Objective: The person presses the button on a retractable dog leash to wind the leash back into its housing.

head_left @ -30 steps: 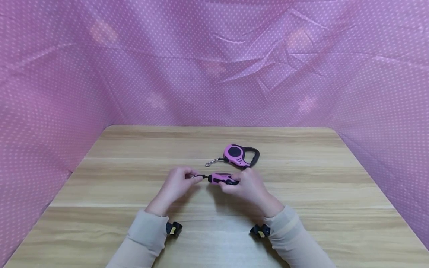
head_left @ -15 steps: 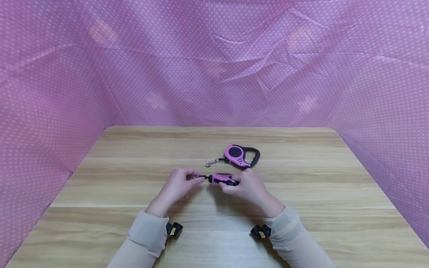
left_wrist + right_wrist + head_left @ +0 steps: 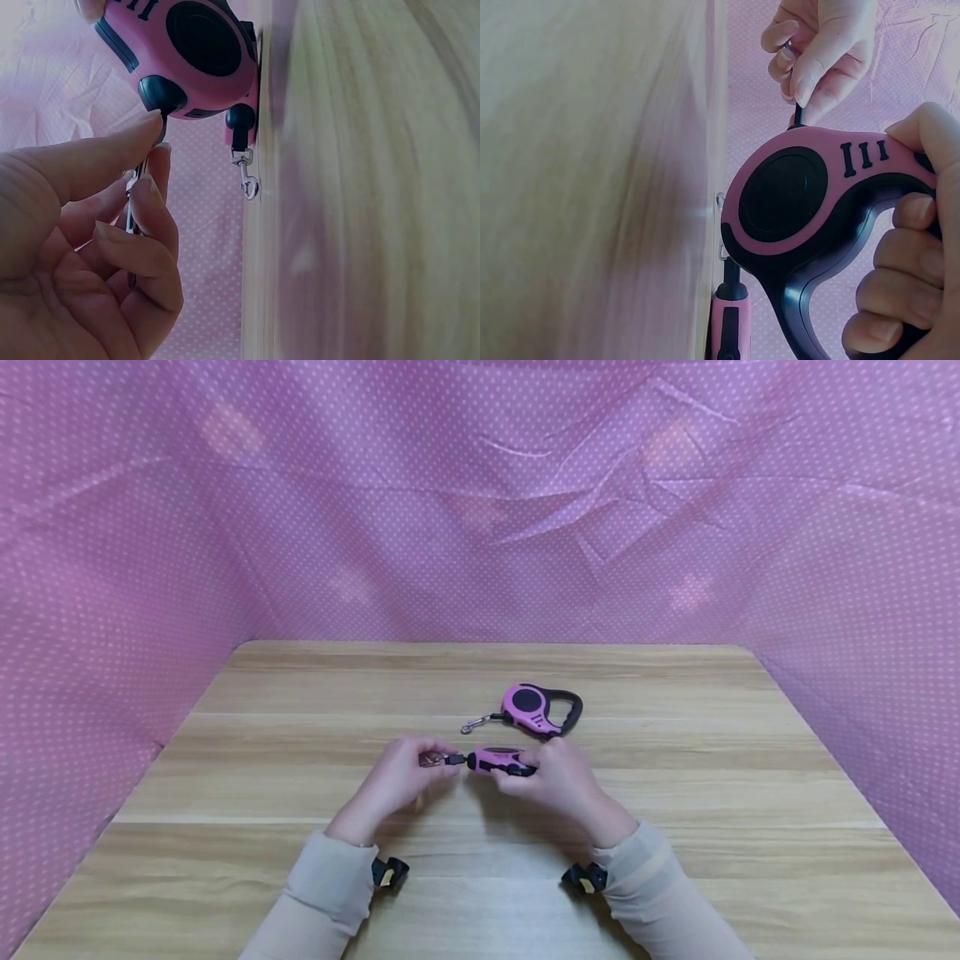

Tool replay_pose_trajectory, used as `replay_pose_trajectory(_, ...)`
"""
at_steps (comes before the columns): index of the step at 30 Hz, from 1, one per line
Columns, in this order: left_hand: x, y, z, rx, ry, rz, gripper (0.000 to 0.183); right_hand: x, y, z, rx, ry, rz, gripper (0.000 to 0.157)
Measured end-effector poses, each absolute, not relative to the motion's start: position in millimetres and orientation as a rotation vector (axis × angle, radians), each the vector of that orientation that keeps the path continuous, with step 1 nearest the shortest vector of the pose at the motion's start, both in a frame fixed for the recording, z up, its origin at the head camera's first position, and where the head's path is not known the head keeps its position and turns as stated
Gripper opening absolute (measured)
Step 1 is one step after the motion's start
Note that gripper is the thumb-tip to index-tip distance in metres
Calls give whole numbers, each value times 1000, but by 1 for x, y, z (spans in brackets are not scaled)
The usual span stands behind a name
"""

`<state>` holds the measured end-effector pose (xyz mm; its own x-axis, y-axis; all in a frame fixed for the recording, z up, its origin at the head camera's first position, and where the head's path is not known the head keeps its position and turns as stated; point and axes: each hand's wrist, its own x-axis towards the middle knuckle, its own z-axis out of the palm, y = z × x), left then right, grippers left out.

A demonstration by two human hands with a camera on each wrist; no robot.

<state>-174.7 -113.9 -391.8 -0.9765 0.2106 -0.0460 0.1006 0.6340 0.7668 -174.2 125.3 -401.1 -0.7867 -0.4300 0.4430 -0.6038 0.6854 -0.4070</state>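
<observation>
My right hand point(image 3: 558, 779) grips the black loop handle of a pink and black retractable dog leash point(image 3: 489, 760), holding it on edge above the table. In the right wrist view its fingers point(image 3: 900, 281) curl through the handle, with the thumb near the top. My left hand point(image 3: 401, 772) pinches the short black strap at the leash's nozzle between thumb and fingertips. A metal snap hook point(image 3: 432, 760) hangs from that strap, partly hidden by the left fingers. Behind both hands a second, matching retractable leash point(image 3: 525, 700) lies flat, its silver snap hook point(image 3: 472, 725) pointing left.
The wood-grain table point(image 3: 675, 727) spreads on all sides of the hands. Pink dotted cloth point(image 3: 480, 527) hangs behind and beside it. A small black camera point(image 3: 390, 873) is strapped at the left wrist, another camera point(image 3: 583, 878) at the right.
The left fingers have shifted slightly right on the strap, and the snap hook has turned so more of it shows. The right hand and both leashes stay almost where they were.
</observation>
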Motion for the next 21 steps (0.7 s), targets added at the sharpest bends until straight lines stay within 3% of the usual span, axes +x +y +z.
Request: replay_pose_trajectory(21,-172,-114,-394,281,2685,1212,22,-172,125,-403,818,-2595,802,56)
